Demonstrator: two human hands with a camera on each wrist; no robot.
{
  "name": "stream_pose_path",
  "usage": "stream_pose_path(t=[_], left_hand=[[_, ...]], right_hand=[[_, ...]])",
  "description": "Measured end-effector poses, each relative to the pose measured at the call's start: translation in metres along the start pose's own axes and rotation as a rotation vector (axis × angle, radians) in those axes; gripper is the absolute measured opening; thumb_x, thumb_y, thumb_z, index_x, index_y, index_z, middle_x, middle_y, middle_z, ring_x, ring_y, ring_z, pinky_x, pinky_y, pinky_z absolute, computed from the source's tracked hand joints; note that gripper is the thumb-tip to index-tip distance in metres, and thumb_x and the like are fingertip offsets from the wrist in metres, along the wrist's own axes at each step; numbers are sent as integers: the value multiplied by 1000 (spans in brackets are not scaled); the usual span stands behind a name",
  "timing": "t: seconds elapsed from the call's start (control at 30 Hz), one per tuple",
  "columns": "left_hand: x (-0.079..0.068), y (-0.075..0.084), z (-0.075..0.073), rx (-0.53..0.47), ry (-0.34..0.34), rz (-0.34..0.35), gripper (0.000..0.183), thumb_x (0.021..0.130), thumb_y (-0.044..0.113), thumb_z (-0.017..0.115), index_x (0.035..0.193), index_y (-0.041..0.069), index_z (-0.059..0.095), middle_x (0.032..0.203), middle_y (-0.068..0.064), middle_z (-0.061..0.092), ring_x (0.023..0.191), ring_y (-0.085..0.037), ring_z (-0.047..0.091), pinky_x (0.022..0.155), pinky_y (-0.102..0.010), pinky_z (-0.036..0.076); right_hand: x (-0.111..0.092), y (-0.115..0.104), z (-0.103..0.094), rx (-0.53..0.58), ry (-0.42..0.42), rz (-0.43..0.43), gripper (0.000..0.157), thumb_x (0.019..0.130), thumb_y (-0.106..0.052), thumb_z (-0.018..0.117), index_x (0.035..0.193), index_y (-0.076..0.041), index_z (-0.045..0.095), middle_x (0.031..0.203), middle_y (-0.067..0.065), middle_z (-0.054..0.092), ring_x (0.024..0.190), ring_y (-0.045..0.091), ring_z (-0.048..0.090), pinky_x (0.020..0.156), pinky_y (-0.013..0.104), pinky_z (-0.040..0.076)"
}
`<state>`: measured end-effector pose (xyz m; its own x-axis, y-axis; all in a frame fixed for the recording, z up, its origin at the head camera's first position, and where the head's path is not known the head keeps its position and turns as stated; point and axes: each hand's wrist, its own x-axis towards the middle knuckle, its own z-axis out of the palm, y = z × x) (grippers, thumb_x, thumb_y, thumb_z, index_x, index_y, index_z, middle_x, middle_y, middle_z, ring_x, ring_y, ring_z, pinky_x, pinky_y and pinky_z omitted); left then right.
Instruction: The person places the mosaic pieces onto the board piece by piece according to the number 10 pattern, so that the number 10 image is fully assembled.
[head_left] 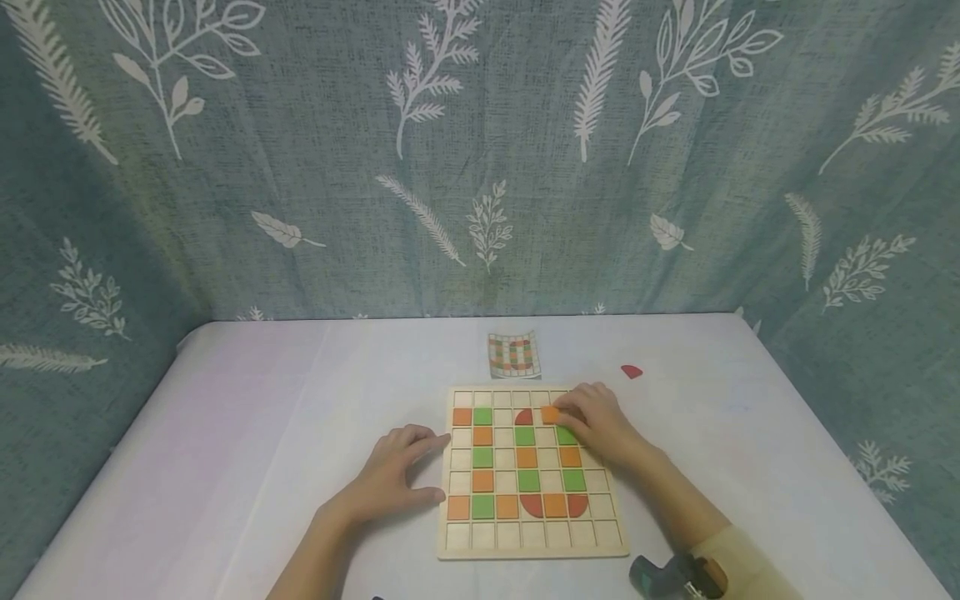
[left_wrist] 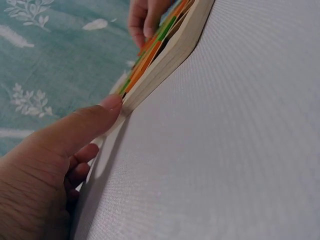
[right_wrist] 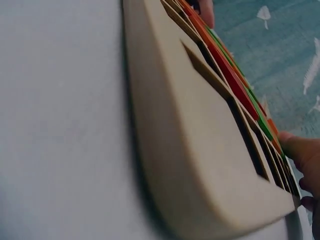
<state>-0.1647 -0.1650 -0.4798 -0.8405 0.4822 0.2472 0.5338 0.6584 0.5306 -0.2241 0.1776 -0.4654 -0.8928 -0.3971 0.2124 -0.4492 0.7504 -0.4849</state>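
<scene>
A square wooden grid board lies on the table, some of its cells filled with orange and green squares and red quarter-round pieces. Near its upper right, my right hand pinches an orange square tile between thumb and fingers, in the row of a red quarter-round piece. My left hand rests at the left side, thumb and forefinger spread and touching the board's edge. In the left wrist view the left thumb lies against the board's wooden rim.
Behind the board lies a small pattern card printed with a coloured grid. A loose red piece is on the white tablecloth to the card's right. A leaf-printed curtain hangs behind and beside the table.
</scene>
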Motion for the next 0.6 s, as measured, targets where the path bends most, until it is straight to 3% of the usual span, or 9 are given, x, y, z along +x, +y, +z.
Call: stream_pose_path(t=[0.27,0.37,0.6], left_hand=[[1,0,0,13,-10,-9,68,72,43,76,131,16,57,114,4,52,105,-15,45,90,-39,35],[0,-1,0,12,-8,-7,68,71,43,76,131,16,57,114,4,52,105,-14,45,90,-38,35],[1,-1,2,11,-1,-2,67,71,43,76,130,17,58,114,4,52,105,-14,45,90,-39,35]], right_hand=[[14,-11,-4,143,-84,210,16,80,-23,75,94,-16,75,90,-4,64,86,18,43,81,38,30],[16,-12,-5,176,-99,284,16,79,-24,76,94,-18,76,89,-5,63,87,18,45,81,36,33],[12,-6,-5,268,-81,325,21,79,-26,77,98,-18,75,92,-3,64,92,18,52,83,37,43]])
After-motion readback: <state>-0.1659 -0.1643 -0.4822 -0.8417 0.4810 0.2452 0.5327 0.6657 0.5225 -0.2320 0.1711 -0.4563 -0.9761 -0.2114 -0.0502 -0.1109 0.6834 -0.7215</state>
